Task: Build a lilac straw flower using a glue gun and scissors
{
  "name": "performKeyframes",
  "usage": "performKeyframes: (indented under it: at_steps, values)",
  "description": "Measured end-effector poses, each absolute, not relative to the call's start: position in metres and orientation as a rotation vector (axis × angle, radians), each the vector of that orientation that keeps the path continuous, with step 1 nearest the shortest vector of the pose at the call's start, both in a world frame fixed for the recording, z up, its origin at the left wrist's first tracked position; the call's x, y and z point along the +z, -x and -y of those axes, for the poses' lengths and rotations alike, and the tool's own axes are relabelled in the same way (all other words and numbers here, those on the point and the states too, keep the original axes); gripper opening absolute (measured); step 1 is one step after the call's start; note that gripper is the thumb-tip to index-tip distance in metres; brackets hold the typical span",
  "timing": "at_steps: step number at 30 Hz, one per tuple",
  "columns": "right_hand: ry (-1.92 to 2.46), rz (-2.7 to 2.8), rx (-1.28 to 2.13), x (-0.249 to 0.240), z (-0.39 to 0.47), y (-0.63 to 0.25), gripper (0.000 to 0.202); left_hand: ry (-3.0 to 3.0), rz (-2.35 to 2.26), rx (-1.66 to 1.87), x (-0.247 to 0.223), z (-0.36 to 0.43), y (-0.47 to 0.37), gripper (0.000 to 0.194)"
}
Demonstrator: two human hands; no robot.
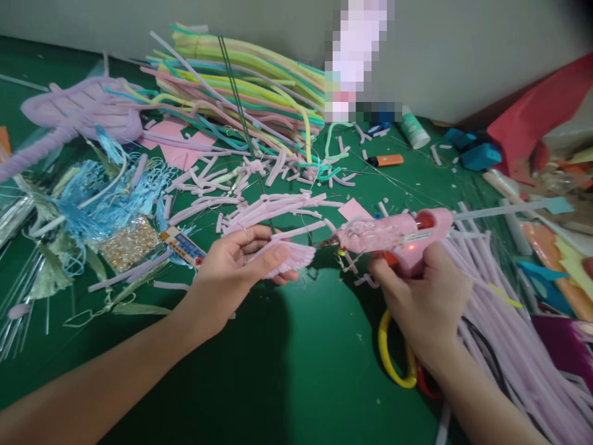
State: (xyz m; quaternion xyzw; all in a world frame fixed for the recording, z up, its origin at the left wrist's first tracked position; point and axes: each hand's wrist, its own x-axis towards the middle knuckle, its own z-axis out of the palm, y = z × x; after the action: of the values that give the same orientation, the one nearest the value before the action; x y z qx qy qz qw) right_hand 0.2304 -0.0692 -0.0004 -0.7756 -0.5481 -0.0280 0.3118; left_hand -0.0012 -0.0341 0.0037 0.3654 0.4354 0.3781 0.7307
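Note:
My left hand [245, 256] is closed around a small fan-shaped bundle of pale pink pipe cleaners [294, 258], thumb on top. Thin dark green stems [241, 111] rise behind this hand; whether they join the bundle I cannot tell. In my right hand [421, 290] is a pink hot glue gun [389, 235], gripped by its handle, with a small orange light lit on its side. Its nozzle points left and comes close to the bundle's right edge; contact is unclear. A clear glue stick [500, 211] juts from the gun's rear.
Cut pipe cleaner pieces [273, 210] litter the green table [324, 371]. Behind lie long coloured pipe cleaners [259, 80]; blue tassels [111, 191] are at left. Yellow-handled scissors [393, 358] and long lilac pipe cleaners [514, 321] lie by my right arm. An orange lighter [386, 161] lies further back.

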Motion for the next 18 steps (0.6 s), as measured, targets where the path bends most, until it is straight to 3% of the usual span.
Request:
performKeyframes:
  at_steps: [18]
  values:
    - [2.074,1.424,-0.038,-0.0003,0.0701,-0.2286,0.033,-0.843,-1.016,0.803,0.0052,0.0325,0.0006,0.027]
